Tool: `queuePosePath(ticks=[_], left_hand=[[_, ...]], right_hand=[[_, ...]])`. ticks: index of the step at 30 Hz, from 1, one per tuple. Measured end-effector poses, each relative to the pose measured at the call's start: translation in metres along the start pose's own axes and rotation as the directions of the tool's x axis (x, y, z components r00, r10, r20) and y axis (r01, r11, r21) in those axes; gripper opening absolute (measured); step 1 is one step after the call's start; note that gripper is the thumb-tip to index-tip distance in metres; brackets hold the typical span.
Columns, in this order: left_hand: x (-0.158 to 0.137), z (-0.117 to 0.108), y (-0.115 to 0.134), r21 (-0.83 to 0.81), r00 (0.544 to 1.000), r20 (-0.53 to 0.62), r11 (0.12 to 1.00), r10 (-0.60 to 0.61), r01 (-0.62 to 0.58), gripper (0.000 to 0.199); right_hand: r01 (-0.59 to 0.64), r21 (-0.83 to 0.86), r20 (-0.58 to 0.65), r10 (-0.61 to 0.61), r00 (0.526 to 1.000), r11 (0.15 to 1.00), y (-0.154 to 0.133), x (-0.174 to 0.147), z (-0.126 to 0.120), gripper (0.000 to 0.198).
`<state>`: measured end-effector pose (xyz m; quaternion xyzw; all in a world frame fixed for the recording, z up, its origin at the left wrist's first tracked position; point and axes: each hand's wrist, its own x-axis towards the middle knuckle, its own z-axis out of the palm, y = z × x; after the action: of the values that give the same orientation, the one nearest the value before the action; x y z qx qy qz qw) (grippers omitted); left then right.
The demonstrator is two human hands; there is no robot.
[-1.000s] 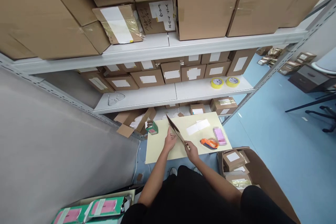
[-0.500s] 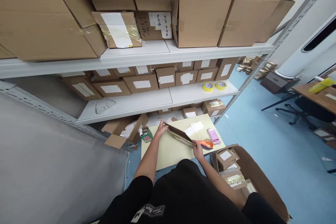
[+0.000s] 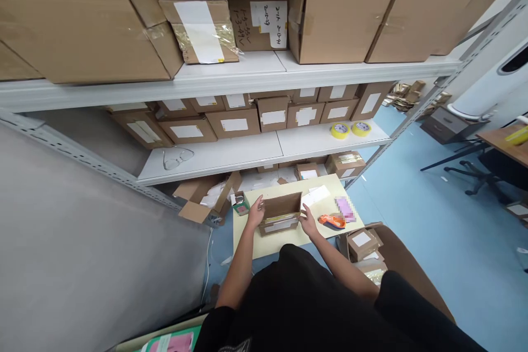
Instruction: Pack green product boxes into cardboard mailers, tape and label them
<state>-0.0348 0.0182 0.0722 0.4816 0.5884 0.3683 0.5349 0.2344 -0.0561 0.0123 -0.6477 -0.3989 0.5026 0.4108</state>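
Observation:
A small brown cardboard box (image 3: 282, 206) stands opened on the pale yellow table top (image 3: 270, 247), its lid raised at the back and a white label on its front. My left hand (image 3: 256, 213) grips the box's left edge. At the right edge is my right hand (image 3: 307, 221), with its fingers bent against the cardboard. What lies inside is too small to make out. To the right of my right hand lies an orange tape dispenser (image 3: 332, 221). White paper slips (image 3: 315, 196) rest behind it.
A green box (image 3: 240, 203) stands at the table's left, beside an opened carton (image 3: 206, 198). Glasses (image 3: 177, 159) and yellow tape rolls (image 3: 340, 131) lie on the shelf (image 3: 239, 155) above. A large carton (image 3: 406, 264) of small boxes stands at right.
The box was tilted and flat-looking between my hands; now it sits upright on the table with its inside showing. The view has shifted slightly.

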Motion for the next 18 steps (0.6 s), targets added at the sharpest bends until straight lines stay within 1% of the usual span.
queuePosePath(ticks=[2,4,7,9,11,14,16,18], left_hand=[[-0.005,-0.004,-0.006,-0.057,0.998,-0.048,0.997,-0.047,0.044,0.077],[-0.009,-0.006,-0.012,-0.144,0.995,-0.064,0.988,-0.074,0.064,0.075],[-0.013,-0.008,-0.019,-0.275,0.995,-0.033,0.958,-0.093,0.080,0.069],[-0.016,-0.009,-0.022,-0.323,0.995,0.015,0.941,-0.101,0.100,0.064],[-0.018,-0.009,-0.025,-0.339,0.993,0.062,0.934,-0.101,0.116,0.063],[-0.018,-0.007,-0.026,-0.323,0.988,0.089,0.935,-0.124,0.146,0.072],[-0.016,-0.003,-0.026,-0.299,0.987,0.087,0.941,-0.136,0.156,0.076],[-0.013,0.000,-0.026,-0.280,0.989,0.086,0.950,-0.117,0.137,0.076]], right_hand=[[0.000,-0.022,0.019,0.001,1.000,1.000,-0.001,-0.002,0.000,0.084],[0.038,-0.038,0.044,-0.036,0.998,0.999,-0.003,-0.004,-0.002,0.087],[0.129,-0.064,0.077,-0.124,0.989,0.990,-0.008,-0.008,-0.006,0.087],[0.176,-0.093,0.106,-0.166,0.980,0.980,-0.010,-0.010,-0.009,0.084],[0.214,-0.122,0.138,-0.197,0.971,0.969,-0.010,-0.010,-0.012,0.081],[0.273,-0.167,0.172,-0.245,0.954,0.947,-0.006,-0.007,-0.014,0.079],[0.287,-0.238,0.183,-0.247,0.952,0.928,-0.003,-0.005,-0.015,0.079],[0.285,-0.325,0.198,-0.229,0.953,0.902,0.000,-0.003,-0.015,0.079]])
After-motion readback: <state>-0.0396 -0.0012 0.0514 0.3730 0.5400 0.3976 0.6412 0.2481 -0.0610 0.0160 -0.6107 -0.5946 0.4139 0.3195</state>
